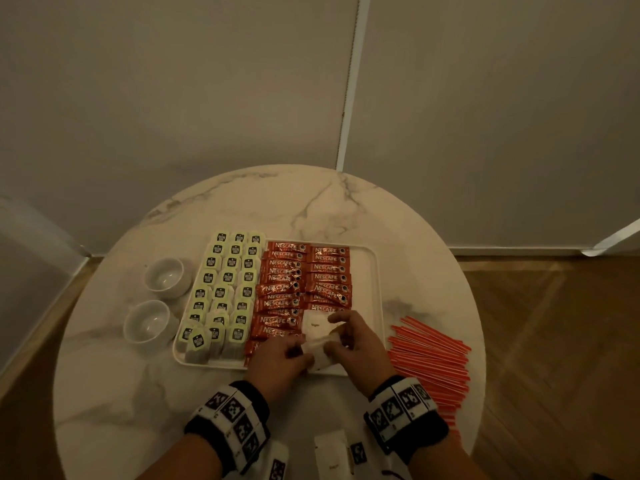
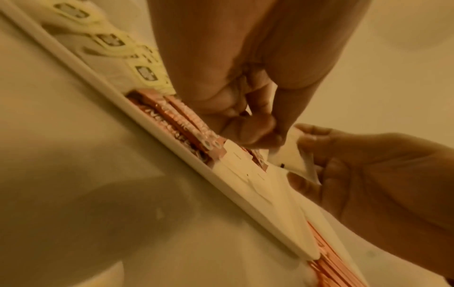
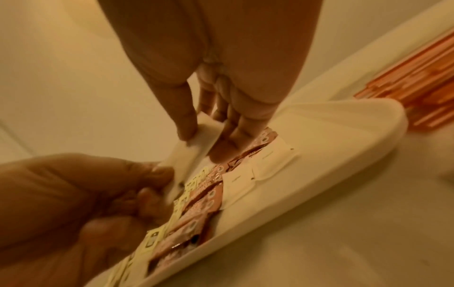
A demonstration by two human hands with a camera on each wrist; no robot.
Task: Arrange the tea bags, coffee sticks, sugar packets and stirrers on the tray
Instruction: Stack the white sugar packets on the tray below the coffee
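White paper sugar packets [image 1: 320, 344] are what both hands are on right now, down at the near edge of the tray [image 1: 376, 271]. Left hand [image 1: 277, 356] pinches one end of a small bunch between thumb and curled fingers, right hand [image 1: 353, 341] pinches the other end, thumb on top and fingers underneath. 1 packet lies flat just past the fingers, and the wrist views show a couple more flat on the tray floor [image 3: 270, 159] beside the red sticks.

Coffee sticks [image 1: 304, 278] sit in 2 red overlapping columns down the middle of the tray. Tea bags [image 1: 228, 282] with pale green tags fill the left part in 3 columns, the nearest ones a bit messy.

Stirrers [image 1: 429, 358] are off the tray, a loose red pile on the marble table [image 1: 311, 202] just to the right. 2 white cups [image 1: 162, 277] stand on the left of the tray. More white packets [image 1: 330, 455] lie near the table's front edge.
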